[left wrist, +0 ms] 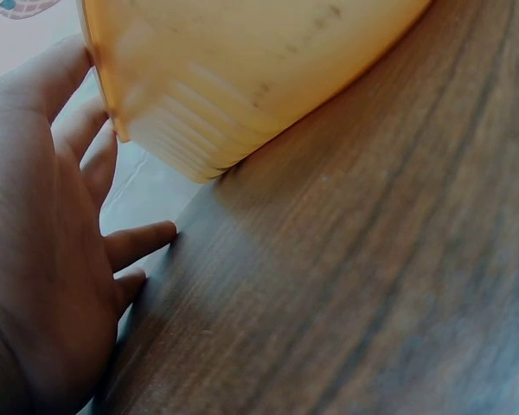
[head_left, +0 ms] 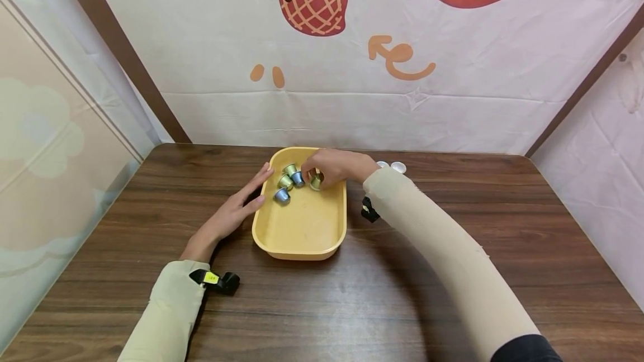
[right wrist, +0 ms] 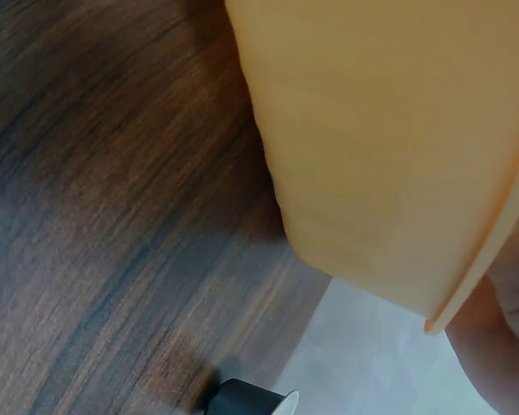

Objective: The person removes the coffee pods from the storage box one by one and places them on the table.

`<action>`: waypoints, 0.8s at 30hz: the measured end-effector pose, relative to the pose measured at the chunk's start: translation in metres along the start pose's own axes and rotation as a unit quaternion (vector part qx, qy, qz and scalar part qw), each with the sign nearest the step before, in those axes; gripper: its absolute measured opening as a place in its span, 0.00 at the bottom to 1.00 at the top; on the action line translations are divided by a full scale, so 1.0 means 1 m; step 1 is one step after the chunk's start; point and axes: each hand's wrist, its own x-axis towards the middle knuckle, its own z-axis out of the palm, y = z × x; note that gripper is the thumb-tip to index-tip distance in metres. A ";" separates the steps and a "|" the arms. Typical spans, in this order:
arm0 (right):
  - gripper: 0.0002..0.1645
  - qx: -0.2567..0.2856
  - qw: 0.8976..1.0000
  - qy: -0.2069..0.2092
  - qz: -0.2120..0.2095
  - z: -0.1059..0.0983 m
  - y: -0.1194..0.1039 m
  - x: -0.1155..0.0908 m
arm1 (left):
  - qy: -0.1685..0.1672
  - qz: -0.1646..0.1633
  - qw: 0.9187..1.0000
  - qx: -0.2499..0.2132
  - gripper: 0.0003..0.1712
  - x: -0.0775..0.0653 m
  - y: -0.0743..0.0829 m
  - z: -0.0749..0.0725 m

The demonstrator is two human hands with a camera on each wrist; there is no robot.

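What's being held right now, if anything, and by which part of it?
The right hand appears to pinch a green capsule inside the yellow tray; its fingers hide exactly where. The left hand holds nothing, only touching the tray's edge.

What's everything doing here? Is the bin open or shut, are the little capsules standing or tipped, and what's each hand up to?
Bin: open-topped, upright on the table, capsules inside.
Blue capsules: two, tipped, in the bin.
Green capsules: in the bin, one by the right hand.
Dark capsule: lying on its side on the table.
Left hand: fingers spread, touching the bin's rim.
Right hand: fingers curled; grip unclear.
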 end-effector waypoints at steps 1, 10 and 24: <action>0.18 0.006 1.000 0.002 -0.004 -0.001 0.000 -0.001 | 0.000 0.000 1.000 0.000 0.32 0.000 0.000 0.000; 0.21 0.014 1.000 0.011 -0.001 -0.010 -0.002 -0.006 | 0.001 -0.001 1.000 -0.005 0.32 -0.001 -0.001 0.000; 0.21 0.055 0.997 0.057 -0.023 -0.014 0.002 -0.016 | 0.001 -0.002 1.000 -0.004 0.32 0.000 0.000 0.000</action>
